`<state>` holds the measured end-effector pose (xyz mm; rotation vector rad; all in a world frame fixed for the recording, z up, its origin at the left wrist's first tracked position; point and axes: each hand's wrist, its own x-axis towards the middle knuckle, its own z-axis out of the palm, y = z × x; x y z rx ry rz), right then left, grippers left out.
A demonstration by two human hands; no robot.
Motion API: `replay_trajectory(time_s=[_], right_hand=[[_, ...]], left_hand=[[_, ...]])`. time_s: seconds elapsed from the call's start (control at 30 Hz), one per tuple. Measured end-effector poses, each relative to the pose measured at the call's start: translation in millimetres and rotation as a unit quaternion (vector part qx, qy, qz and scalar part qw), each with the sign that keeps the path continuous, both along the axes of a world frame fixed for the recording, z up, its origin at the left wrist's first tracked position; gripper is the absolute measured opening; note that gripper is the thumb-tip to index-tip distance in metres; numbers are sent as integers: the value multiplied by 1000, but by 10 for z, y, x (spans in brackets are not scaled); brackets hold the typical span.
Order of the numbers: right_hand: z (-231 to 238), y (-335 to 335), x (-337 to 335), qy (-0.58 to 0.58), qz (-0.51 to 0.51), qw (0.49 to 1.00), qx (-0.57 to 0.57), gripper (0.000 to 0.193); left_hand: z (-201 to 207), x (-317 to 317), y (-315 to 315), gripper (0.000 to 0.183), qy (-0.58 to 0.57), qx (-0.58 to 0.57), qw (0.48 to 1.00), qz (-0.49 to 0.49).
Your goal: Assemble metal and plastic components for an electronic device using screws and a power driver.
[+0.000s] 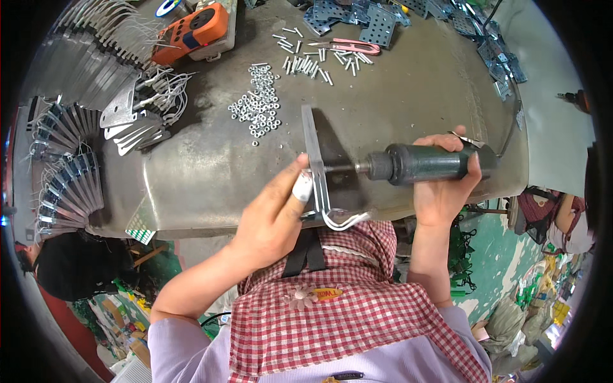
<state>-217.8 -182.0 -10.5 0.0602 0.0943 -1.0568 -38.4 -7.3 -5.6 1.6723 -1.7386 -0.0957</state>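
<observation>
My right hand (439, 195) is wrapped round a dark cylindrical electric screwdriver (424, 164), held level over the table's near part. Its thin bit points left and meets the face of a narrow metal plate (311, 135), seen nearly edge-on. My left hand (268, 217) grips that plate from the other side, and one finger has a white wrapping. White wires (348, 223) hang from the plate's near end. Whatever sits at the bit's tip is too small to make out. Beyond the plate lie a heap of small nuts (257, 99) and scattered screws (306, 66).
Pink-handled snips (354, 46) lie by the screws. Perforated metal brackets (377, 25) are piled at the back and right. An orange device (191, 32) stands back left, near stacked wired plates (131, 112). A cord runs from the screwdriver toward the right edge.
</observation>
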Motion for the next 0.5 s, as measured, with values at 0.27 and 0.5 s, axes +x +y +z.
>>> replay_trajectory(time_s=[0.27,0.5], right_hand=[[-77,28,-45,44,-5,999,-20,40],[-95,19,-6,92,-19,994,-51,39]], left_hand=[[192,385,-202,34,-87,66,962,252],[250,411,-209,15,144,168,968,115]])
